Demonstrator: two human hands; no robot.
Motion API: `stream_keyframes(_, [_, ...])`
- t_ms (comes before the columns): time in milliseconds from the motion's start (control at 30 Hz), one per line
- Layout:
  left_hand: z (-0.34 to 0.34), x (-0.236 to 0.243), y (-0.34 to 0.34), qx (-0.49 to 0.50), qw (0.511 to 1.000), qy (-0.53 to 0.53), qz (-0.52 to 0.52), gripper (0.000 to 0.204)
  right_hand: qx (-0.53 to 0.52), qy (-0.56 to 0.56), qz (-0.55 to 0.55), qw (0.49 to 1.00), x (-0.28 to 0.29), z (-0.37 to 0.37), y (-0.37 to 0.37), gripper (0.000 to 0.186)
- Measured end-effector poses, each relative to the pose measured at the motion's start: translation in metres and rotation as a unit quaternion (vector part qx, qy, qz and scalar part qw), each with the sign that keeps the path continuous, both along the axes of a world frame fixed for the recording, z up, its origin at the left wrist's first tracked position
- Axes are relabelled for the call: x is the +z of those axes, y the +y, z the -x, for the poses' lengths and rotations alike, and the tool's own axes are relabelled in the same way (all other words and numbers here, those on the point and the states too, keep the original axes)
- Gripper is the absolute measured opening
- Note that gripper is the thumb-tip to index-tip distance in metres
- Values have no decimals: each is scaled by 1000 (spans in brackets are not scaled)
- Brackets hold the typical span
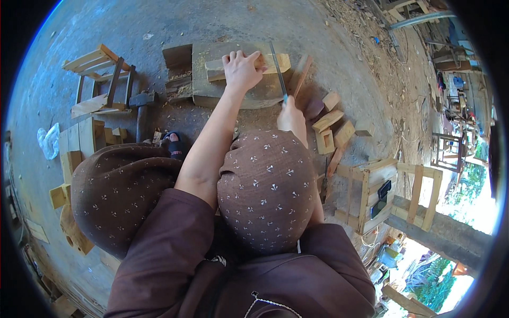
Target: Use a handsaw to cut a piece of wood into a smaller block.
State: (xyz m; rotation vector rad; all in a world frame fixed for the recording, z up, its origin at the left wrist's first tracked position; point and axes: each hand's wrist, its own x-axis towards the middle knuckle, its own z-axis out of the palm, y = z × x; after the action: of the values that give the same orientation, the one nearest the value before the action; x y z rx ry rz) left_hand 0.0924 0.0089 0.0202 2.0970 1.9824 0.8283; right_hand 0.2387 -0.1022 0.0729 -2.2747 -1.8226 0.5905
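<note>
Your left hand (244, 71), spread open, presses the pale, rectangular wooden block (215, 71) onto the broad, grey-brown wooden slab (214, 95) at twelve o'clock, presumably steadying it; your right hand (291, 117), at one, grips the long, thin, dark-bladed tool (277, 68) across the block's three-o'clock end.

The block (284, 62) is pale, raw-looking wood, and the slab (260, 96) is duller, worn wood with a matt face. The thin blade (279, 73) looks like dark metal. The trousers (268, 185) are matt, softly wrinkled cloth, the bag (49, 141) crumpled, glossy plastic, the floor (159, 29) rough concrete.
</note>
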Motion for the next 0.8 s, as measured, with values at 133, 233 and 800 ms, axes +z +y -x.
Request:
stream_keyframes(133, [-8,1,3,-1,1000,-3,-10,47,0,-2,-29,1000,-15,6,50,20])
stream_keyframes(233, [-15,3,2,-4,1000,-2,4,46,0,-16,-35,999,-17,11,55,19])
stream_keyframes(800, [-15,6,5,-17,1000,9,11,50,4,8,-69,998,-27,3,62,20])
